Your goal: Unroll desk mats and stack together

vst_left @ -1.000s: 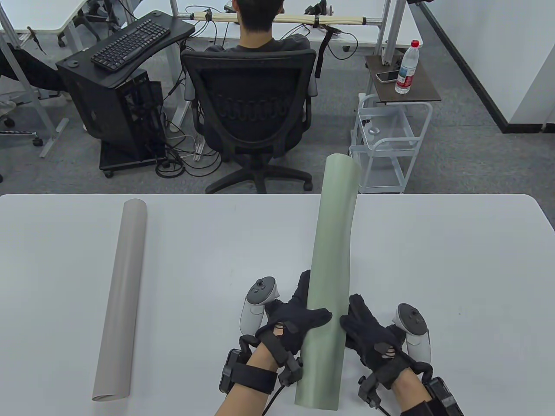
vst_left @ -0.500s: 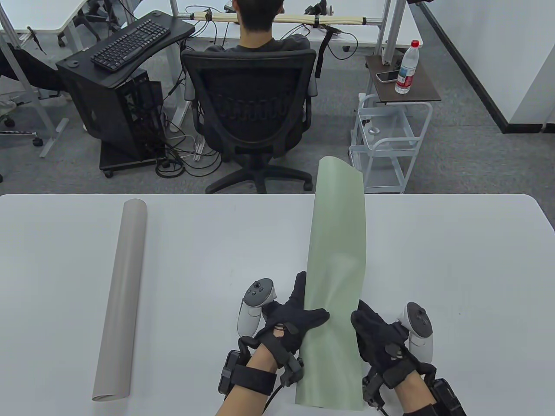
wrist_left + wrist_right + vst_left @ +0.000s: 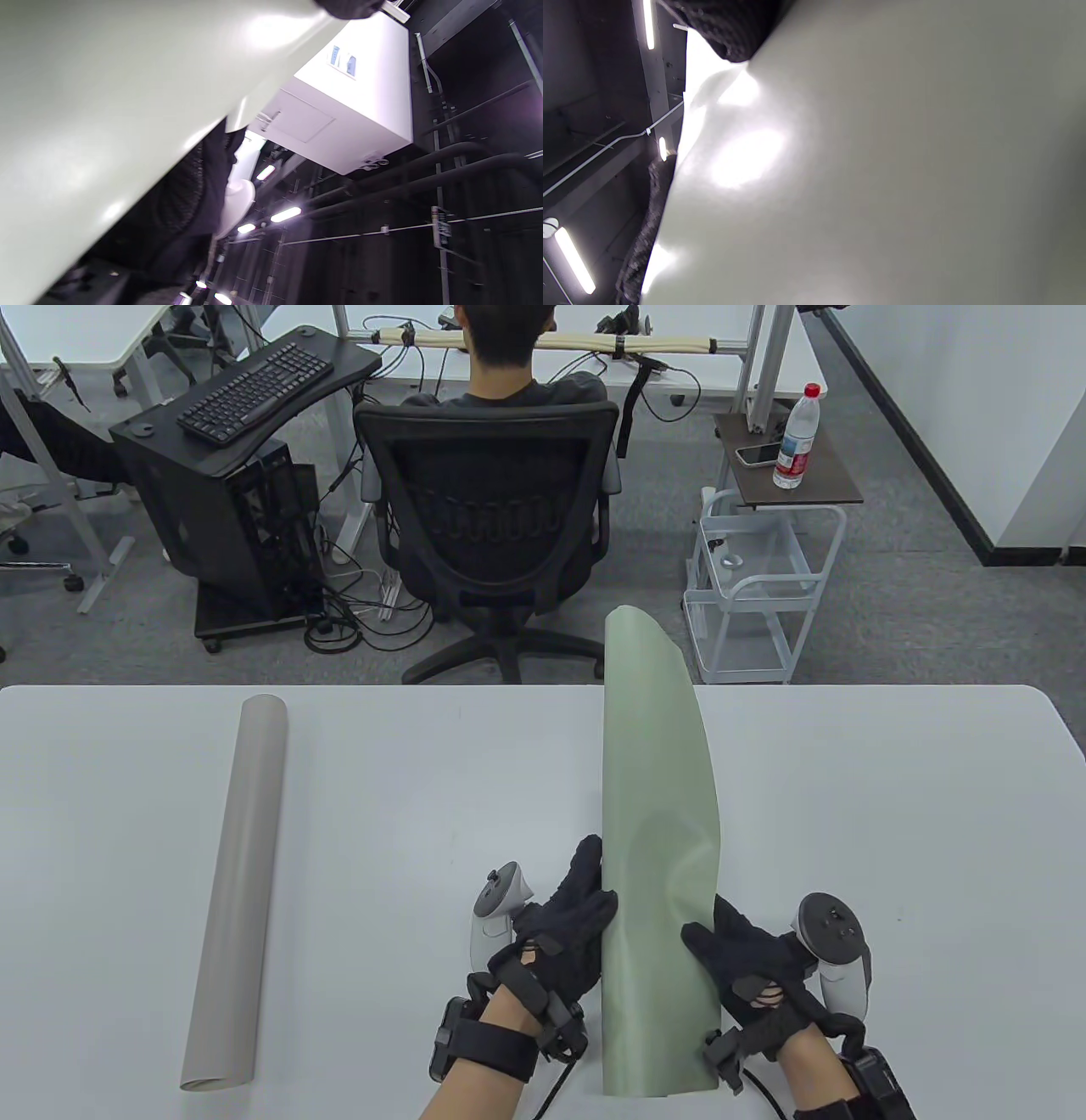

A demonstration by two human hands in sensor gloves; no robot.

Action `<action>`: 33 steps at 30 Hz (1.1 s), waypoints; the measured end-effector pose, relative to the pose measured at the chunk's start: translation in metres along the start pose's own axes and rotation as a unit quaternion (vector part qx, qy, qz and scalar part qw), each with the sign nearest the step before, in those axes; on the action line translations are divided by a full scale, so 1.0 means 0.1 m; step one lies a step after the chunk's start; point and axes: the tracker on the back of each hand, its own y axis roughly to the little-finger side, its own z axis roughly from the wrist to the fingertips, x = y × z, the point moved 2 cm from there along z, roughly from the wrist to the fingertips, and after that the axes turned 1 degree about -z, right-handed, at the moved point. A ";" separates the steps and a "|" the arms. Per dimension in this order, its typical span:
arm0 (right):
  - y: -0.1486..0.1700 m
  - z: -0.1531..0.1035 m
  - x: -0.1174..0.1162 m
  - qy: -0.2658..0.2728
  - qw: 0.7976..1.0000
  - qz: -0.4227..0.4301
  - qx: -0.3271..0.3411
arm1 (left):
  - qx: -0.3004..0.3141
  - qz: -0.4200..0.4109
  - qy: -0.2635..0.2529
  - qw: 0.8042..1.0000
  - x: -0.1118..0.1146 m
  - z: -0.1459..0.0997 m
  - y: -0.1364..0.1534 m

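A pale green desk mat [image 3: 657,848] is partly unrolled and held up off the white table [image 3: 424,780] at centre right, its far end past the table's back edge. My left hand [image 3: 568,920] holds its left edge and my right hand [image 3: 734,954] grips its right edge near the front. The mat fills the left wrist view [image 3: 106,106] and the right wrist view [image 3: 882,169]. A beige desk mat [image 3: 237,882] lies rolled up on the left of the table, away from both hands.
Behind the table a person sits in a black office chair [image 3: 488,500]. A white trolley [image 3: 755,594] with a side table and water bottle [image 3: 797,437] stands at the back right. A black computer stand with a keyboard [image 3: 254,390] is at the back left.
The green mat has opened from a tight roll into a wider curved sheet. My right hand has moved right with its edge; my left hand has shifted to the left edge.
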 end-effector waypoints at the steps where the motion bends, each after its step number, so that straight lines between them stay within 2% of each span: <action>1: -0.01 0.00 -0.01 -0.002 1.000 0.003 0.006 | -0.001 -0.003 -0.001 1.000 -0.01 0.00 0.00; 4: -0.05 -0.01 -0.03 -0.007 0.999 0.026 0.019 | 0.009 -0.055 -0.038 0.998 -0.06 -0.01 0.01; 6: -0.06 -0.01 -0.05 -0.018 0.999 0.034 0.021 | 0.000 -0.088 -0.016 0.996 -0.03 0.00 0.03; 8: -0.05 -0.01 -0.06 -0.018 0.999 0.016 0.022 | -0.021 -0.073 -0.018 0.997 0.00 0.02 0.02; 9: -0.04 0.00 -0.06 -0.027 0.999 0.019 0.019 | -0.052 -0.053 -0.036 0.997 0.00 0.00 0.03; 12: -0.04 0.01 -0.06 -0.052 0.997 0.056 0.020 | -0.054 -0.027 -0.034 0.998 0.00 -0.02 0.01; 15: -0.01 0.01 -0.01 -0.022 0.999 0.020 0.012 | -0.060 -0.048 -0.035 0.996 0.01 -0.03 0.02; 17: 0.01 0.00 0.04 0.001 1.000 -0.007 0.006 | -0.044 -0.093 -0.034 0.994 0.00 -0.05 0.03; 19: 0.03 0.02 0.07 -0.007 1.000 -0.005 0.001 | -0.043 -0.054 -0.046 0.997 -0.05 -0.06 -0.01; 23: 0.05 0.03 0.14 -0.013 1.000 0.014 -0.004 | -0.037 -0.058 -0.050 0.996 -0.08 -0.09 -0.04; 33: 0.18 0.05 0.34 -0.004 0.999 0.030 -0.027 | -0.018 -0.113 -0.016 0.993 -0.13 -0.12 -0.01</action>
